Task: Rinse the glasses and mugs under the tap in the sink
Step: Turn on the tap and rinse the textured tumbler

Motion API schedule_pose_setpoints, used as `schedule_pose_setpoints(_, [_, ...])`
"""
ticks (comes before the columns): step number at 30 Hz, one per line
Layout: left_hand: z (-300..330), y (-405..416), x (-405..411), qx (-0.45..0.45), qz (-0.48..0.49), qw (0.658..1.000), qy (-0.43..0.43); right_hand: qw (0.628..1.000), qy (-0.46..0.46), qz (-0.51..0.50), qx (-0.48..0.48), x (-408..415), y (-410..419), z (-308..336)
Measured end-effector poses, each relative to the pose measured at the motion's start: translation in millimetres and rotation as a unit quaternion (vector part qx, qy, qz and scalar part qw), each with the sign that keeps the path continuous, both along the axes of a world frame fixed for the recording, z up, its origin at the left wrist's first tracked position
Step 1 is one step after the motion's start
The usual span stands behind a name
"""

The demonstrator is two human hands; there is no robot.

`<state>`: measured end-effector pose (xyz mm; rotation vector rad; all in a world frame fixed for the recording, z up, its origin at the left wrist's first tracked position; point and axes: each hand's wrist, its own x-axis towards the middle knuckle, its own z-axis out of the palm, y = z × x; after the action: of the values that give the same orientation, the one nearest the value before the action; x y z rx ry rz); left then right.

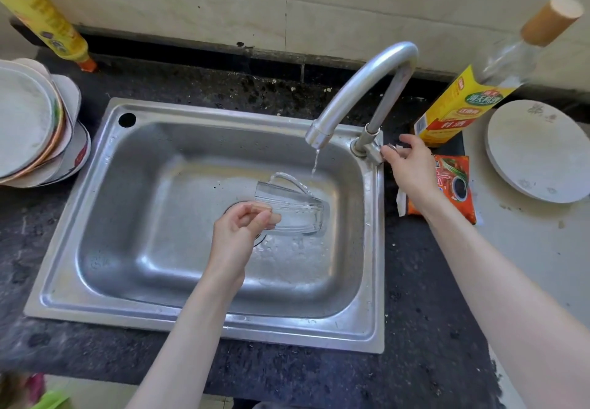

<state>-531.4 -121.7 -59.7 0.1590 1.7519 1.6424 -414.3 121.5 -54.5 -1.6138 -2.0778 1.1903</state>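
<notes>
A clear glass mug [292, 206] with a handle lies on its side above the drain of the steel sink [105, 204], its base pointing right. My left hand [242, 230] pinches its rim, with fingers reaching inside the opening. A thin stream of water [315, 163] falls from the curved tap [360, 89] onto the mug near its handle. My right hand [407, 161] grips the tap's handle at the base of the spout, on the sink's right rim.
A stack of plates [35, 124] stands left of the sink. On the right sit a yellow carton [453, 108], a glass bottle with a cork [523, 45], an orange packet [453, 185] and a white plate [539, 150]. A yellow roll [41, 13] leans at the back left.
</notes>
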Motion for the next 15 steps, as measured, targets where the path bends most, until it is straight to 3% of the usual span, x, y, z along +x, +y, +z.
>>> schedule_pose_setpoints(2, [-1,-5,0,0.001,0.003,1.0,-0.022,0.999,0.001,0.002,-0.038,1,-6,5])
schedule_pose_setpoints(7, [12,-17,-8,0.002,-0.041,0.998,-0.042,0.996,-0.045,0.062,0.041,15,-62,17])
schedule_pose_setpoints(11, [28,-28,-17,0.019,-0.09,0.991,-0.096,0.976,0.01,0.158,-0.151,18,-95,33])
schedule_pose_setpoints(15, [41,-41,-13,0.003,-0.101,0.962,-0.252,0.946,0.03,0.274,-0.17,14,-107,56])
